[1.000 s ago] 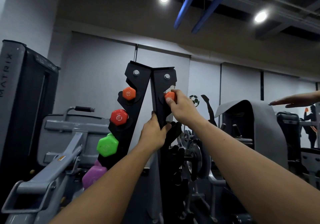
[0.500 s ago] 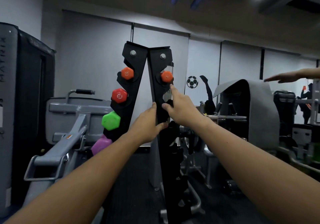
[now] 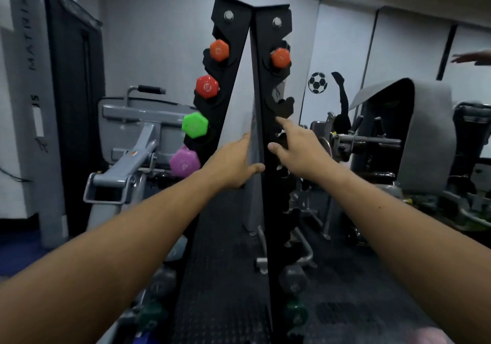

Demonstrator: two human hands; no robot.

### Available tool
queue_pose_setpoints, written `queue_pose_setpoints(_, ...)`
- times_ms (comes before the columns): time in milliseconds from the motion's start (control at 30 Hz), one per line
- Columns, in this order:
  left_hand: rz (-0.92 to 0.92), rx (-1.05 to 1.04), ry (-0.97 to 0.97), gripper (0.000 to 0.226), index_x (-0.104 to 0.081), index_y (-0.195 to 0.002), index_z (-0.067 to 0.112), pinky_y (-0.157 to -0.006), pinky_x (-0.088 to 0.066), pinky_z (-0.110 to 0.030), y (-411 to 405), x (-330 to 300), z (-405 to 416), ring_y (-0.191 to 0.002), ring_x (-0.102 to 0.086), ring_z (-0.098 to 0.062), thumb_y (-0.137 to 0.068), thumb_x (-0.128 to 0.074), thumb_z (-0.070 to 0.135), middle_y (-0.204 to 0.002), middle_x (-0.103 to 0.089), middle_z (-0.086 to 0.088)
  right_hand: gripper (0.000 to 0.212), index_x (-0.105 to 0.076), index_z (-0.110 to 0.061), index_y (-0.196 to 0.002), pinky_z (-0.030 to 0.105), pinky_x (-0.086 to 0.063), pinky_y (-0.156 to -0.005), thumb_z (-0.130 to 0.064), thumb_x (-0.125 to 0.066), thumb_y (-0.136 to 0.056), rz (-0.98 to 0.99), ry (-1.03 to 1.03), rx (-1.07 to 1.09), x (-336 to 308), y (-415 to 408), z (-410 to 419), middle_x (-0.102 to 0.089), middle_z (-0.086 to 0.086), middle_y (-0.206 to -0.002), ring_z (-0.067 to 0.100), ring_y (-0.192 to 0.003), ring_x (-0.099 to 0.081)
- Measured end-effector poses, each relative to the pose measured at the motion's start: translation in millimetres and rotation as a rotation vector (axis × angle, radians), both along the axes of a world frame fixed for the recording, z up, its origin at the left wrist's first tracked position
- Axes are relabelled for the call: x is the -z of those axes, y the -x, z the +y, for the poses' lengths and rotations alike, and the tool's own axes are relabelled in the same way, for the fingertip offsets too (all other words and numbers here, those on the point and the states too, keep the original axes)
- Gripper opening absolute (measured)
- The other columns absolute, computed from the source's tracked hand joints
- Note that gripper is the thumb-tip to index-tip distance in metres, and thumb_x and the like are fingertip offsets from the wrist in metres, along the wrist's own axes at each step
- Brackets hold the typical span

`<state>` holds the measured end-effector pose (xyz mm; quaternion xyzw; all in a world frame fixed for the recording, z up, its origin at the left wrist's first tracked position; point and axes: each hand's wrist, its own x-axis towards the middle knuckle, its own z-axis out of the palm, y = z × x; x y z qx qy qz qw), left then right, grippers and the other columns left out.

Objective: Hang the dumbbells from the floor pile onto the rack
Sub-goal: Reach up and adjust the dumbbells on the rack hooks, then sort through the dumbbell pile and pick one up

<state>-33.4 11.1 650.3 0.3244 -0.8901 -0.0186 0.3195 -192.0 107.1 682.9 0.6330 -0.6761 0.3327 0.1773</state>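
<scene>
Gym room, grey machines either side. Black rack stands at 12 o'clock. Orange dumbbell hangs in its top right notch, at 12 o'clock from the right hand, which is spread open, empty, index touching the rack. Left hand lies flat on the rack's edge, gripping nothing.

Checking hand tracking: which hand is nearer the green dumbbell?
Left. The left hand is just lower-right of the green dumbbell; the right hand is farther right, across the rack.
</scene>
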Motion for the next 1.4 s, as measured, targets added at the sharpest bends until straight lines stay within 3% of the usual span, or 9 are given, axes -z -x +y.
queue_pose_setpoints(467, -0.283, -0.04, -0.343, 0.101, -0.017, -0.165, 0.014, -0.111, -0.046, -0.046, -17, 219, 10, -0.142, -0.046, -0.033, -0.092, -0.064, 0.064, -0.158, -0.043, -0.016, 0.059, -0.046, -0.017, -0.152, 0.032, -0.046, -0.108, -0.035, -0.066, -0.099, -0.244, -0.308, -0.031, 242, -14, 24, -0.057, 0.005, -0.148, 0.023, -0.134, -0.056)
queue_pose_setpoints(533, -0.322, -0.044, -0.417, 0.099, -0.02, -0.165, 0.015, -0.111, -0.046, -0.046, -16, 254, 9, -0.142, -0.046, -0.033, -0.091, -0.064, 0.065, -0.16, -0.041, -0.016, 0.055, -0.046, -0.023, -0.151, 0.039, -0.051, -0.105, -0.038, -0.063, -0.101, -0.298, -0.382, -0.011, 276, -13, 27, -0.056, 0.001, -0.149, 0.022, -0.132, -0.057)
queue_pose_setpoints(700, -0.448, -0.064, -0.586, 0.097, -0.025, -0.163, 0.016, -0.112, -0.044, -0.046, -13, 344, 8, -0.143, -0.044, -0.034, -0.09, -0.064, 0.066, -0.16, -0.04, -0.015, 0.045, -0.054, -0.021, -0.144, 0.035, -0.054, -0.094, -0.034, -0.062, -0.101, -0.373, -0.523, 0.036, 359, -7, 35, -0.068, 0.003, -0.132, 0.022, -0.114, -0.066)
queue_pose_setpoints(800, -0.528, -0.088, -0.677, 0.087, -0.04, -0.156, 0.016, -0.108, -0.049, -0.046, -13, 395, 8, -0.135, -0.052, -0.036, -0.088, -0.066, 0.065, -0.151, -0.052, -0.016, 0.043, -0.056, -0.022, -0.141, 0.032, -0.053, -0.091, -0.033, -0.063, -0.1, -0.425, -0.647, 0.087, 407, -2, 37, -0.071, 0.0, -0.121, 0.017, -0.103, -0.065)
queue_pose_setpoints(867, -0.558, -0.103, -0.736, 0.074, -0.053, -0.142, 0.018, -0.101, -0.053, -0.045, -14, 429, 7, -0.123, -0.06, -0.034, -0.086, -0.068, 0.063, -0.139, -0.062, -0.013, 0.041, -0.058, -0.022, -0.138, 0.037, -0.056, -0.091, -0.033, -0.063, -0.099, -0.456, -0.741, 0.113, 441, 3, 36, -0.073, 0.001, -0.116, 0.022, -0.103, -0.068)
queue_pose_setpoints(967, -0.606, -0.139, -0.837, 0.07, -0.055, -0.142, 0.017, -0.1, -0.054, -0.044, -16, 476, 7, -0.12, -0.061, -0.032, -0.088, -0.068, 0.06, -0.138, -0.061, -0.01, 0.04, -0.06, -0.021, -0.137, 0.041, -0.058, -0.091, -0.03, -0.062, -0.098, -0.495, -0.857, 0.138, 489, 7, 33, -0.075, 0.007, -0.113, 0.029, -0.105, -0.071)
queue_pose_setpoints(1133, -0.646, -0.168, -0.921, 0.052, -0.059, -0.129, 0.018, -0.087, -0.049, -0.037, -12, 549, -2, -0.112, -0.062, -0.028, -0.091, -0.07, 0.052, -0.128, -0.064, -0.006, 0.043, -0.059, -0.017, -0.141, 0.032, -0.051, -0.101, -0.029, -0.064, -0.101, -0.573, -1.059, 0.142, 568, 4, 30, -0.067, 0.01, -0.132, 0.028, -0.12, -0.064)
queue_pose_setpoints(1300, -0.638, -0.152, -0.984, 0.066, -0.046, -0.15, 0.018, -0.106, -0.045, -0.042, 3, 606, -12, -0.132, -0.054, -0.034, -0.094, -0.071, 0.041, -0.148, -0.052, -0.015, 0.059, -0.05, -0.012, -0.147, 0.033, -0.052, -0.096, -0.041, -0.067, -0.098, -0.686, -1.214, 0.132, 648, -9, 21, -0.067, 0.013, -0.132, 0.028, -0.116, -0.065)
queue_pose_setpoints(1400, -0.589, -0.102, -0.992, 0.072, -0.044, -0.152, 0.016, -0.106, -0.049, -0.042, 15, 644, -17, -0.127, -0.059, -0.036, -0.09, -0.076, 0.033, -0.138, -0.058, -0.019, 0.054, -0.054, -0.01, -0.138, 0.029, -0.048, -0.081, -0.041, -0.069, -0.096, -0.782, -1.264, 0.169, 687, -18, 15, -0.07, 0.01, -0.117, 0.027, -0.104, -0.065)
